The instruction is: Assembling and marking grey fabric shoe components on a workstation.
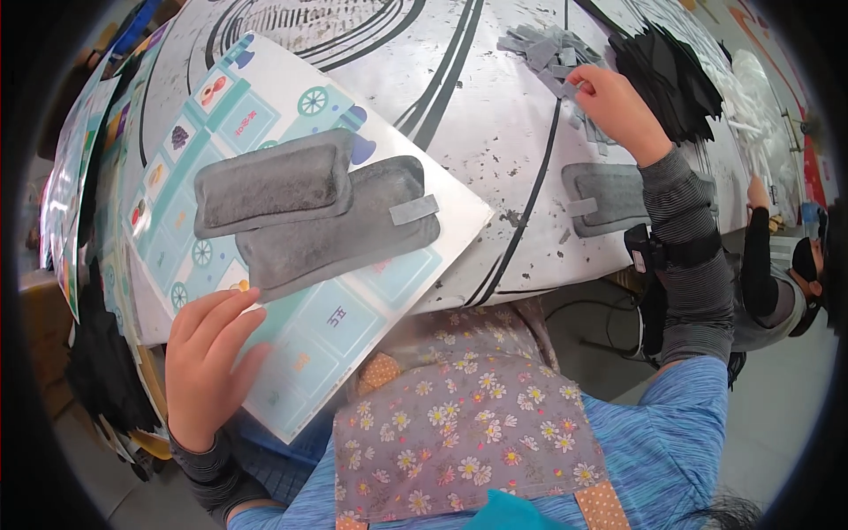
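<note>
Two grey plush rectangular pads lie on a printed board. The upper pad overlaps the lower pad, which has a light grey fabric strip across its right end. My left hand rests at the lower pad's near left corner, fingers stretched and apart, holding nothing. Far to the right, my right hand is closed in a pinch on a small grey strip at the edge of a loose pile of such strips. The pinched strip is mostly hidden by my fingers.
The printed board lies slanted on a white, black-striped table. A stack of black fabric pieces sits at the far right. Another grey pad lies partly under my right forearm. A co-worker is at the right edge.
</note>
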Demonstrator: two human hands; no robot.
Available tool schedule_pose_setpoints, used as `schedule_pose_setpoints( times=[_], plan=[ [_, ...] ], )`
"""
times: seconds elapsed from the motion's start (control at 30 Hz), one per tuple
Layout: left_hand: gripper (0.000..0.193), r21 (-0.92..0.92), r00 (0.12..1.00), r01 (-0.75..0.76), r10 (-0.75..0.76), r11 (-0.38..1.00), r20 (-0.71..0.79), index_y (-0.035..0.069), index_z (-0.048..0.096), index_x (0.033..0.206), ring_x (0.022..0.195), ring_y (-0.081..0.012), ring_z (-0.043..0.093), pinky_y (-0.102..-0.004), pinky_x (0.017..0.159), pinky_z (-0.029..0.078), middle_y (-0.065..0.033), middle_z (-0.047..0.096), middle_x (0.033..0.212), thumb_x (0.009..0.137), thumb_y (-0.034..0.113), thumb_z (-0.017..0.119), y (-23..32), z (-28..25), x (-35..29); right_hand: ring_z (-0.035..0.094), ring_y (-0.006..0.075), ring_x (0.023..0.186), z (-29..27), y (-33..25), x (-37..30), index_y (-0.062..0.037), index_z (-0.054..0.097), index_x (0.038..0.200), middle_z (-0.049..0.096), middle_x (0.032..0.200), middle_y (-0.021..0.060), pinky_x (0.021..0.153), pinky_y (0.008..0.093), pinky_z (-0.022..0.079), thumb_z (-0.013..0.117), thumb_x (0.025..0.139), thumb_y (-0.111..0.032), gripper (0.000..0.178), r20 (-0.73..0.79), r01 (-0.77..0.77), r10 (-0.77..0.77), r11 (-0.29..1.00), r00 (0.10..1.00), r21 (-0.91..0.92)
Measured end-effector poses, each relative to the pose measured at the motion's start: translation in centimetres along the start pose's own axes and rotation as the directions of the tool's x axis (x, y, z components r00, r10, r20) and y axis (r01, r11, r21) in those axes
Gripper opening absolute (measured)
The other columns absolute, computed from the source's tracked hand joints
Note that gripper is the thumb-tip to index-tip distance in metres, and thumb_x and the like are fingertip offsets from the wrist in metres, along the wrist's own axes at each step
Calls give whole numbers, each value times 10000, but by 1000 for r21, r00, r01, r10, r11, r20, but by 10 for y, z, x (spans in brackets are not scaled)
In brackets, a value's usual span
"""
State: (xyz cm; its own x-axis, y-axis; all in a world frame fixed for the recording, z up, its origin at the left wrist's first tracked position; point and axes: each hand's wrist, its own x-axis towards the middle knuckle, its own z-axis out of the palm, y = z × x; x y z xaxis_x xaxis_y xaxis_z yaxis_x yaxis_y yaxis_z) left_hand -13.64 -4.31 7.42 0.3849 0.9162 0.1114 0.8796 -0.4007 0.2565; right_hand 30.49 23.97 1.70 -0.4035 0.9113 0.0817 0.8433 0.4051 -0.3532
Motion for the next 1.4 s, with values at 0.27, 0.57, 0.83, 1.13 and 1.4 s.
schedule_pose_setpoints(
  times=[0.27, 0.57, 0.83, 1.13, 1.4],
  plan=[
    [396, 0, 999, 51, -51, 999, -1, 44, 664, 1032, 1075, -306, 624, -413, 899, 500, -90, 680, 1170, 652, 14, 768, -3, 3, -8, 568, 220, 746, -2, -3, 3, 10, 606, 1084, 588, 812, 119, 731, 329, 481, 562, 923, -36, 173, -14, -3, 3, 998, 1000, 57],
    [302, -50, 986, 165, -167, 985, -18, 22, 666, 1011, 1048, -325, 626, -420, 886, 500, -108, 683, 1142, 718, 12, 735, -15, 15, -36, 603, 393, 858, -2, -6, 14, -29, 538, 1051, 620, 910, 187, 749, 405, 491, 530, 947, -65, 110, -264, 234, -256, 966, 930, -110],
    [240, -131, 993, 116, -119, 985, -19, 22, 675, 1043, 1015, -315, 644, -408, 873, 503, -112, 694, 1128, 809, 59, 715, -33, 28, -44, 455, 42, 647, 9, -133, 8, -83, 708, 1115, 557, 737, -44, 626, 203, 435, 548, 1000, -125, 201, -117, 127, -87, 908, 989, 399],
    [156, -145, 967, 169, -192, 975, -165, 23, 658, 1022, 937, -302, 651, -376, 803, 521, -112, 693, 1056, 870, 52, 680, -54, 56, -44, 552, 89, 701, 99, -288, -11, -46, 480, 997, 572, 754, 16, 608, 246, 453, 601, 960, -93, 136, 366, 38, -359, 756, 858, 653],
    [163, -294, 937, 189, -262, 937, -231, 32, 629, 1045, 908, -295, 622, -374, 793, 501, -102, 669, 991, 884, 8, 636, -69, 77, -41, 594, 257, 751, 120, -323, -7, -16, 463, 1011, 596, 816, 141, 679, 361, 477, 608, 918, -40, 174, 301, 253, -480, 787, 824, 562]
  ],
)
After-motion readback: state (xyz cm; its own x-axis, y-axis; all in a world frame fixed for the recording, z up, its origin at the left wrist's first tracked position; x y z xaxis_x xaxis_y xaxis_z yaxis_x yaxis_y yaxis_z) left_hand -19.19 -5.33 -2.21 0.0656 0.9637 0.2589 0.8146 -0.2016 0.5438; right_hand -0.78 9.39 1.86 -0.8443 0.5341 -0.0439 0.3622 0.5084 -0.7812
